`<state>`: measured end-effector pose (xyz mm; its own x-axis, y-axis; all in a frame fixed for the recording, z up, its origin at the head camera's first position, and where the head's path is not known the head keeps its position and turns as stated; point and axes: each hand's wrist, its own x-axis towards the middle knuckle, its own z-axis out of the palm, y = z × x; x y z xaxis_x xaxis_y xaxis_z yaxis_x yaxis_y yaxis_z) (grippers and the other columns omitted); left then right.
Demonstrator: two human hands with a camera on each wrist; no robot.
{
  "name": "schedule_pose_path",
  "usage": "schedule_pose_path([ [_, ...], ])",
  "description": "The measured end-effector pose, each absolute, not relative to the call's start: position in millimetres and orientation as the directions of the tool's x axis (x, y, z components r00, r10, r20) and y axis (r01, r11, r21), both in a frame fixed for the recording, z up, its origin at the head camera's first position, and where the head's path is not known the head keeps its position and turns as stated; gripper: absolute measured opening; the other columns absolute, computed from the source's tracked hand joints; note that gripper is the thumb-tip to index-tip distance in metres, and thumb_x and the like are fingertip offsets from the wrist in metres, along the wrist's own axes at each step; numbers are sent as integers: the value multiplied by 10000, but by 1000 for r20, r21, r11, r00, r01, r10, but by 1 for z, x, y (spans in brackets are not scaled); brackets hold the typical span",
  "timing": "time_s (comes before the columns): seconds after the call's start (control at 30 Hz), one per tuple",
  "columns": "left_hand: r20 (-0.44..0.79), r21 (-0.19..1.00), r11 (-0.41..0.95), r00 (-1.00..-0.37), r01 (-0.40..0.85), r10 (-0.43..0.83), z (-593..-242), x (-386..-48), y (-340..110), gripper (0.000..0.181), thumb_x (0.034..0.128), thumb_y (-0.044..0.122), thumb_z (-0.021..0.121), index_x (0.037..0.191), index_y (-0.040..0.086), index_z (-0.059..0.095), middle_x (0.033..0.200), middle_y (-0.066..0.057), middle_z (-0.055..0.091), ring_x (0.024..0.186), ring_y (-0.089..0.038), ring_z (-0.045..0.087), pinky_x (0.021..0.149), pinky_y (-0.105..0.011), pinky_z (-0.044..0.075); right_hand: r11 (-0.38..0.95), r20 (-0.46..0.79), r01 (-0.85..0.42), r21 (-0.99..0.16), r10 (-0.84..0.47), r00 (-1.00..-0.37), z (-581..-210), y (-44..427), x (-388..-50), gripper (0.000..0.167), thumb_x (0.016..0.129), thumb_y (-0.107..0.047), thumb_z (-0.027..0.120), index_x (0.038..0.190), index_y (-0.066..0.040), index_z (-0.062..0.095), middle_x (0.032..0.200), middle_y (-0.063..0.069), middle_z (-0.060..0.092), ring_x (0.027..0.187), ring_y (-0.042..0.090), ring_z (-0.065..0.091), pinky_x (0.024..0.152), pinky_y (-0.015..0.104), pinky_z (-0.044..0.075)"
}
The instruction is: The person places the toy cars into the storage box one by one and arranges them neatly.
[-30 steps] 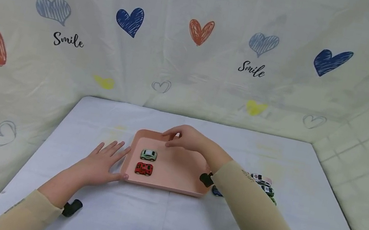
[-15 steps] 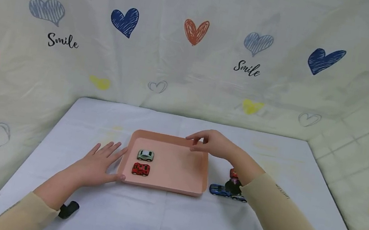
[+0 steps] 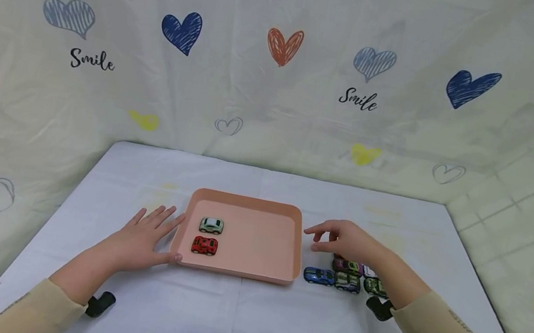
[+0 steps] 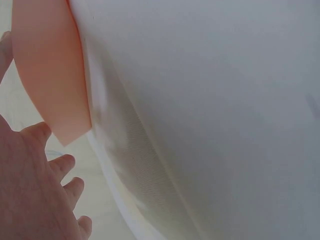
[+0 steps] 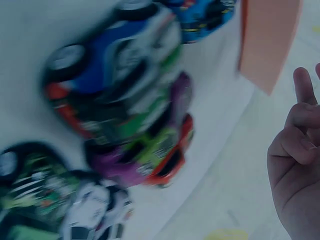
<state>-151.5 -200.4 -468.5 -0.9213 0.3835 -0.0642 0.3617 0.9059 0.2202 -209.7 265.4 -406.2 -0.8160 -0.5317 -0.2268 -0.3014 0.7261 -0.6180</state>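
Note:
On the white table lies a pink tray (image 3: 255, 235) holding a pale green toy car (image 3: 211, 225) and a red toy car (image 3: 204, 245) at its left side. My left hand (image 3: 143, 240) rests spread at the tray's left edge; the left wrist view shows its fingers by the tray wall (image 4: 50, 75). Just right of the tray, my right hand (image 3: 350, 242) hovers over a group of toy cars, its fingers loosely bent with nothing between them. A blue toy car (image 3: 319, 276) and a dark green toy car (image 3: 347, 282) show below it. Some cars are partly hidden by the hand.
In the right wrist view, several toy cars appear blurred, among them a purple and green car (image 5: 135, 157) and a white one (image 5: 92, 205). A white curtain (image 3: 278, 98) printed with hearts hangs behind the table (image 3: 199, 320).
My right hand has moved right, from above the tray to above the cars, uncovering some of them. The left hand and both cars in the tray keep their places.

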Motion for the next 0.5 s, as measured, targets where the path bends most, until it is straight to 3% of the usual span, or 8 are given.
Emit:
schedule_pose_path([
  [0.13, -75, 223, 908, -922, 355, 379, -472, -152, -201, 959, 844, 729, 574, 1579, 185, 285, 1630, -128, 223, 1493, -381, 156, 1187, -613, 54, 718, -237, -282, -637, -530, -814, -415, 282, -201, 411, 908, -325, 733, 1274, -142, 687, 1029, -19, 653, 658, 244, 554, 552, 303, 492],
  [0.3, -74, 222, 910, -925, 350, 374, -473, -152, -201, 954, 846, 717, 585, 1582, 194, 277, 1632, -124, 220, 1495, -376, 154, 1188, -613, 51, 703, -232, -282, -653, -540, -809, -421, 293, -194, 387, 915, -276, 730, 1264, -115, 689, 1001, -4, 661, 744, 205, 553, 592, 272, 487],
  [0.5, -73, 233, 906, -923, 354, 379, -471, -152, -201, 973, 835, 749, 563, 1585, 203, 268, 1631, -129, 221, 1495, -377, 150, 1189, -612, 47, 716, -264, -273, -643, -541, -798, -427, 297, -188, 385, 900, -277, 747, 1258, -148, 694, 1121, 20, 680, 906, 158, 580, 723, 264, 527],
])
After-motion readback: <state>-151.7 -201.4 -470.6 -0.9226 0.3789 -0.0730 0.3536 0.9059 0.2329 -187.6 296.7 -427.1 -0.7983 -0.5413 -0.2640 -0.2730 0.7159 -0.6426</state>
